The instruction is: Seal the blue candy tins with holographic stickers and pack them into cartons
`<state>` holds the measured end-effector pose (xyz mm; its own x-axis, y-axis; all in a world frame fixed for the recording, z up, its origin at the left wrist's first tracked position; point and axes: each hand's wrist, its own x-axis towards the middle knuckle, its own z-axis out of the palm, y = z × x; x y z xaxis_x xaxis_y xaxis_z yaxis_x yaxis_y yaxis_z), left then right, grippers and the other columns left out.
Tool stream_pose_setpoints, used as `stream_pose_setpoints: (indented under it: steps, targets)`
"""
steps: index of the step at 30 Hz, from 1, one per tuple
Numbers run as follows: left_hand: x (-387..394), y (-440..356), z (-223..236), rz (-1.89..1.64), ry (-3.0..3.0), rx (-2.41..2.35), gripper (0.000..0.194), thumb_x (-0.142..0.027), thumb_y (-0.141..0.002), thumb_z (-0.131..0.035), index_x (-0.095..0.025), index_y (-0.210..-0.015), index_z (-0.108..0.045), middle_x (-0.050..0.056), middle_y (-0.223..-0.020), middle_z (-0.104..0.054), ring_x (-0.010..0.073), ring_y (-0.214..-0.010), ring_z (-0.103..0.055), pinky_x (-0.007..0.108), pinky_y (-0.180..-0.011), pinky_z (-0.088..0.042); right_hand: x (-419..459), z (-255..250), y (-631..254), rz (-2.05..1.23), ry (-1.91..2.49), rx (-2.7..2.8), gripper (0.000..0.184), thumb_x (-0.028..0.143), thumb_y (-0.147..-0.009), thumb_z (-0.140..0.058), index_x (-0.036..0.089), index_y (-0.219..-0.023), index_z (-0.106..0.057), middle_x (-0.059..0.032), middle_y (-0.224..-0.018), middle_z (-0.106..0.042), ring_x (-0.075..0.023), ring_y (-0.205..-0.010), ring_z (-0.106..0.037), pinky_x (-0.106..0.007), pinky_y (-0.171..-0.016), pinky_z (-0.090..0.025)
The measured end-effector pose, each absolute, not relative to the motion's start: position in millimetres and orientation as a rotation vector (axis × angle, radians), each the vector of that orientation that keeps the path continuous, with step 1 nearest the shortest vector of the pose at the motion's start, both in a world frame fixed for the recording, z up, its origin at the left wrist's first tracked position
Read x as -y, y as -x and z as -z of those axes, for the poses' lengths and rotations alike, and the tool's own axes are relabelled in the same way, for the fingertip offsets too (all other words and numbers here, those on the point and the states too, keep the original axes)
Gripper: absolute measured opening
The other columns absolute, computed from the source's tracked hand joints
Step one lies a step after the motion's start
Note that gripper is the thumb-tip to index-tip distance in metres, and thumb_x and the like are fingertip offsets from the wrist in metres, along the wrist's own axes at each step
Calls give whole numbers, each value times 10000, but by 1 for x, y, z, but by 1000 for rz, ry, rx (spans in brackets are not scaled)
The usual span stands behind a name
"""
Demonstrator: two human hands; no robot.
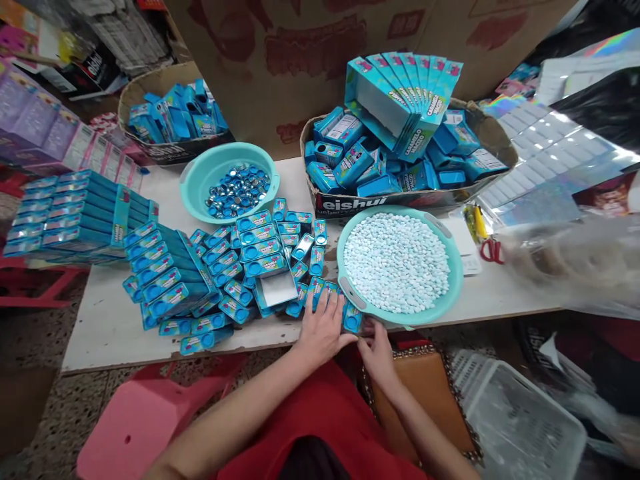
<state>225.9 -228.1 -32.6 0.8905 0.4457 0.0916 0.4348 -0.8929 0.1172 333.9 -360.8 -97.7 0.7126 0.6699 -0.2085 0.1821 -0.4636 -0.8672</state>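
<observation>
1. Small blue tins (316, 283): a tight group near the front edge of the pale worktop (100, 340), partly covered from above. Each visible narrow top is a rounded rectangle, facing up, with pinkish and pale print.
2. End tin (353, 321): glossy blue, at the group's right end, closest to the front edge. A round blue circle marks its top; its lower part is hidden.
</observation>
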Motion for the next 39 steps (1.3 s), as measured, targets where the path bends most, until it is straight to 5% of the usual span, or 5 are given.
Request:
stream_pose_setpoints:
  steps: [10, 14, 21, 33, 39]
  targets:
    - [243, -211, 50, -301, -2979, -514, 585, -459, -873, -413, -108, -1338, -461, 137, -1413, -433, 322, -1381, -243, 602, -1110, 14, 333, 128, -372, -1155, 1626, 1041, 522, 371, -711, -643, 187, -1192, -557, -114, -1159, -626, -297, -1076, -580, -484, -947, -442]
    - [249, -191, 50, -250, -2950, -455, 594, -419, -852, -446, -121, -1366, -424, 121, -1415, -439, 302, -1360, -282, 524, -1114, -113, 325, 119, -373, -1121, 1589, 1324, 721, 342, -666, -713, 225, -1320, -432, -105, -1306, -530, -287, -1207, -487, -461, -1014, -384]
    - [264, -175, 74, -296, -2887, -512, 460, -375, -787, -581, -167, -1193, -527, 159, -1277, -535, 304, -1095, -486, 447, -896, -386, 334, 112, -359, -938, 1637, 1477, 536, 235, -633, -652, 211, -1143, -490, -103, -1117, -584, -272, -1025, -559, -419, -874, -465]
    - [192, -148, -65, -211, -2647, -552, 784, -297, -787, -585, -146, -1439, -177, 181, -1261, -464, 298, -1143, -452, 458, -961, -401, 292, 17, -302, -523, 1487, 1420, 643, 296, -759, -623, 212, -1328, -334, -132, -1197, -506, -291, -1088, -506, -463, -905, -454]
    - [132, -137, -49, -460, -2736, -827, 756, -339, -822, -594, -191, -1440, -185, 153, -1278, -466, 283, -1210, -428, 470, -1032, -337, 231, 29, -303, -811, 1458, 1196, 492, 295, -907, -412, 222, -1391, -352, -98, -1376, -454, -246, -1237, -455, -444, -1009, -411]
